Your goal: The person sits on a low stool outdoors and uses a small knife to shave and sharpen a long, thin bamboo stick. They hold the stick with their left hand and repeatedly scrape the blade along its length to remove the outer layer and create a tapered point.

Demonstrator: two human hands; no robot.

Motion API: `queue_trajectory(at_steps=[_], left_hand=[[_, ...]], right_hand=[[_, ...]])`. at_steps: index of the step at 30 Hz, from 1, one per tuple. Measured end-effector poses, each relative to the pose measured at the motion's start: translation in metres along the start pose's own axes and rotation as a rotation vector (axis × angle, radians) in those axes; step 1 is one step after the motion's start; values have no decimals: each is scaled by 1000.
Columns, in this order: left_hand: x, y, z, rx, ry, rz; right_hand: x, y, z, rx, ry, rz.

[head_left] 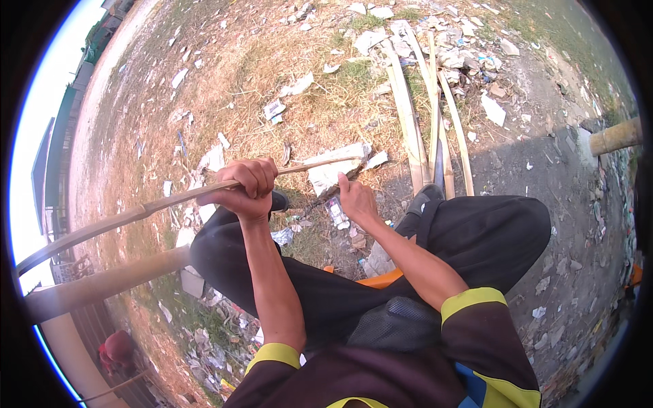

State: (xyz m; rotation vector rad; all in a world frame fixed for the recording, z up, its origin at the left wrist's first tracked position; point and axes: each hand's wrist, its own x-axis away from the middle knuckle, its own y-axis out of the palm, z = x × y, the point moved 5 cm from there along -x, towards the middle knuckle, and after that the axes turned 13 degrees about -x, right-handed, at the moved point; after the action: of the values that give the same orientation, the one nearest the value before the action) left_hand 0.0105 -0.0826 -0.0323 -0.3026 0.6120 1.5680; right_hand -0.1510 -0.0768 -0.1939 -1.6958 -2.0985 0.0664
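My left hand (246,187) is wrapped round a long, thin bamboo strip (136,214). The strip runs from the far left edge, through the fist, to a thin end just beyond my right hand. That hand (358,201) is held below the thin end, apart from it, with its thumb raised and fingers curled. Whatever lies inside those fingers, if anything, is hidden. Both hands are above the ground between my spread knees, close to a crumpled pale sheet (330,173).
Several split bamboo strips (406,115) lie on the ground ahead, reaching my right shoe (427,197). A thick bamboo pole (109,275) is at the left, and another pole end (615,137) juts in at the right. Scraps of litter (494,110) cover the dry grass. Something orange (381,279) shows beneath my legs.
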Motion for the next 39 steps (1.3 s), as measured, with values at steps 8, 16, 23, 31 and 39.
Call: queue_trajectory(at_steps=[8, 16, 23, 31, 39], left_hand=[[4, -12, 2, 4, -12, 65], [5, -3, -1, -2, -15, 8], [5, 1, -1, -6, -5, 41], [8, 14, -1, -23, -30, 26], [8, 2, -2, 18, 13, 26]], right_hand=[[-3, 15, 27, 67, 19, 7], [-18, 19, 26, -44, -108, -1], [-18, 5, 55, 85, 7, 45], [-48, 2, 93, 196, 124, 122], [-54, 18, 109, 159, 144, 29]])
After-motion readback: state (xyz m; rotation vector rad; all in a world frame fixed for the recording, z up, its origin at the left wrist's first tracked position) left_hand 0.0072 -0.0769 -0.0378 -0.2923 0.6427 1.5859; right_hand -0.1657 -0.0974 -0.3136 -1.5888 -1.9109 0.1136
